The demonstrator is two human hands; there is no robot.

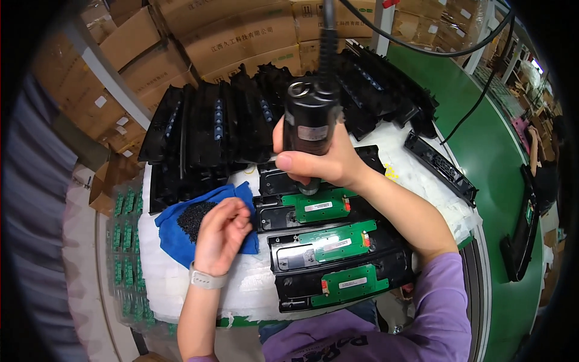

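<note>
At the lower left of the frame, clear trays (122, 283) hold rows of small green boards. Next, left of the middle, a blue cloth (172, 231) carries a heap of small black pieces (192, 218). My left hand (224, 234) is over the cloth's right part, fingers curled inward; I cannot tell whether they pinch anything. Black panels (202, 127) stand crowded together from the upper left across to the upper right. Around the centre and just below it, three green circuit boards (330, 246) lie on black casings (294, 297). My right hand (332, 160) is wrapped around a black power screwdriver (309, 130), upright at the centre, its tip by the uppermost board's top edge; contact is unclear. Right of centre lies a narrow black housing (441, 169), slanting; at the far right, another black part (520, 241) rests on the green surface (491, 223).
</note>
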